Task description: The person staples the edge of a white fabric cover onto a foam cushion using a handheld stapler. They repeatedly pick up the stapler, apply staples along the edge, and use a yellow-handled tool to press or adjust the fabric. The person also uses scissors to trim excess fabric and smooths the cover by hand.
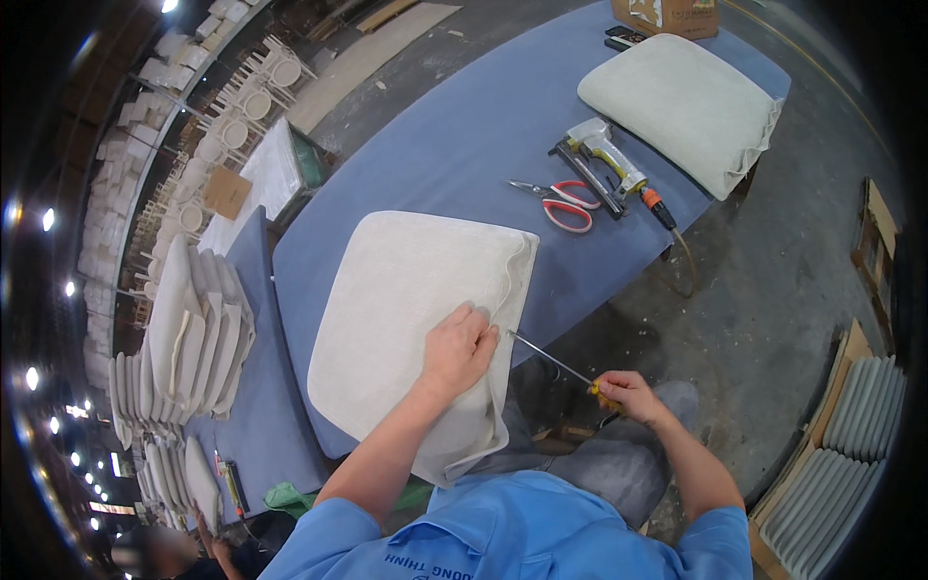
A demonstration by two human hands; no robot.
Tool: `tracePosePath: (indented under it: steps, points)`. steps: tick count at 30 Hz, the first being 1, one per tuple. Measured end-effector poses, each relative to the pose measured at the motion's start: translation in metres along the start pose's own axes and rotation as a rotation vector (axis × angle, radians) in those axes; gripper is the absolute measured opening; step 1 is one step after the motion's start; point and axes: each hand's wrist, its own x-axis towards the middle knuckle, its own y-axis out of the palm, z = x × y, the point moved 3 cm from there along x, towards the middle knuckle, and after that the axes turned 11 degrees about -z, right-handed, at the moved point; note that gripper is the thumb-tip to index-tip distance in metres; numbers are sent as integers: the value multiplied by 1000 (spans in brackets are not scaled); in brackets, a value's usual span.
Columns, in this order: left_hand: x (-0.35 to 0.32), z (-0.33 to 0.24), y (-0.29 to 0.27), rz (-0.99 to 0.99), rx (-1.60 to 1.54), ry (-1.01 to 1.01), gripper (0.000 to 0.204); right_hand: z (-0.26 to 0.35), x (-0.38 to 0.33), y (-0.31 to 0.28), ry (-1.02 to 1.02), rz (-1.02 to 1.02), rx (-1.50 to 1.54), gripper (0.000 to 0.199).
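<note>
A pale cream upholstered seat cushion (401, 280) lies at the near end of the blue-covered table (416, 159), its loose fabric edge facing right. On top of it, close to that edge, my left hand (456, 353) presses down with bent fingers that seem to grip the fabric. My right hand (628, 394) is wrapped round the yellow handle of a screwdriver (553, 359), held out to the right of the cushion. The thin metal shaft points left, and its tip meets the cushion's edge just beside my left fingers.
Farther up the table are red-handled scissors (565, 205), a staple gun (609, 164) with an air hose, a second cushion (681, 111) and a cardboard box (667, 14). Stacked cushions (198, 329) stand at left, more pads (831, 493) at lower right. Another person (217, 551) is at lower left.
</note>
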Motion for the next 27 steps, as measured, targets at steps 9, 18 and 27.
tracePosePath:
  steps: [9, 18, 27]
  points:
    - [-3, 2, -1, -11, 5, -6, 26, 4, -30, 30, -24, -97, -203, 26]
    - [-2, 0, -1, -7, 17, -8, 25, 18, -84, 110, 646, 529, 1138, 49]
    - [-4, 1, 0, -14, -8, -4, 24, 23, -86, 106, 489, -336, 1433, 44]
